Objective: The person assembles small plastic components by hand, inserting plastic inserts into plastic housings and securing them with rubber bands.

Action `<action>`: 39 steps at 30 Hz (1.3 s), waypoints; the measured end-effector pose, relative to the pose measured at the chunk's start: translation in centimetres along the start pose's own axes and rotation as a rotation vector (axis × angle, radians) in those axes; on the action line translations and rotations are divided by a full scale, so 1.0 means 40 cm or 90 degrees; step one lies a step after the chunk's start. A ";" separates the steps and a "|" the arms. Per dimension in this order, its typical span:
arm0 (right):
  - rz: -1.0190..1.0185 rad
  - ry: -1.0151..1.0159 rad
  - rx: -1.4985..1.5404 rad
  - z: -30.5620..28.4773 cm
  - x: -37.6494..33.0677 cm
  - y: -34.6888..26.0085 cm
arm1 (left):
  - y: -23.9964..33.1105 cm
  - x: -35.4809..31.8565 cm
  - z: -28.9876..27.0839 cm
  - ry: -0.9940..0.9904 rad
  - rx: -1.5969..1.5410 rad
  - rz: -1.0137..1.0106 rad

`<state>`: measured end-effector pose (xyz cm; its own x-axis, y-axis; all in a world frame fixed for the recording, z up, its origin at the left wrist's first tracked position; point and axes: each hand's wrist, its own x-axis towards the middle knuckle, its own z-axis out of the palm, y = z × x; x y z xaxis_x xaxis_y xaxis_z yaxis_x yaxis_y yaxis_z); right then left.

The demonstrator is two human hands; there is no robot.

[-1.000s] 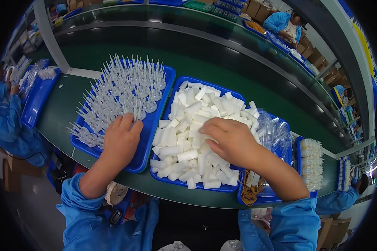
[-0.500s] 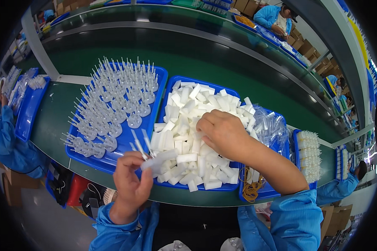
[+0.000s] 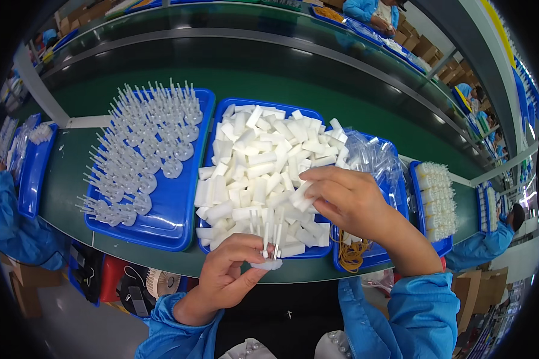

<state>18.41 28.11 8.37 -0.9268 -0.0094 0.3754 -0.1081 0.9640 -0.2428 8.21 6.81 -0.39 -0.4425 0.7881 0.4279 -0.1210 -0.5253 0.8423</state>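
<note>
My left hand (image 3: 230, 278) is closed in a pinch on the base of a translucent pronged plastic piece (image 3: 272, 264). Its several thin prongs point upward in front of the foam tray's near edge. Just to the right and above, my right hand (image 3: 353, 200) is closed on a white foam block (image 3: 303, 199), apart from the prongs. Whether it grips more than one block I cannot tell. Beneath both hands lies a heap of white foam blocks (image 3: 260, 158) in a blue tray (image 3: 208, 158). Similar pronged pieces (image 3: 144, 140) stand crowded in the blue tray (image 3: 167, 224) on the left.
Clear plastic bags (image 3: 371, 158) and brown rubber bands (image 3: 352, 251) lie in a blue tray right of the foam. Beyond it, a tray holds stacked white bristly pieces (image 3: 435, 197). A green conveyor belt (image 3: 245, 72) runs behind. Other people work at the left, right and far side.
My right hand has risen out of the heap with foam in its fingers and moved right. My left hand has moved right and lower, turning the pronged piece from tilted to upright.
</note>
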 end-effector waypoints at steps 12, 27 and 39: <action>-0.004 0.068 -0.022 -0.028 -0.091 0.003 | -0.054 -0.006 0.051 -0.014 -0.249 -0.116; -0.069 0.114 -0.071 -0.024 -0.154 -0.016 | -0.059 0.006 0.091 0.066 -0.365 -0.229; -0.096 0.117 -0.152 -0.030 -0.166 -0.033 | -0.058 0.002 0.090 0.062 -0.414 -0.259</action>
<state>25.13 27.20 7.27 -0.8243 -0.1305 0.5509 -0.1320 0.9906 0.0370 11.65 9.23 -1.13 -0.3241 0.9434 0.0705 -0.7751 -0.3075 0.5519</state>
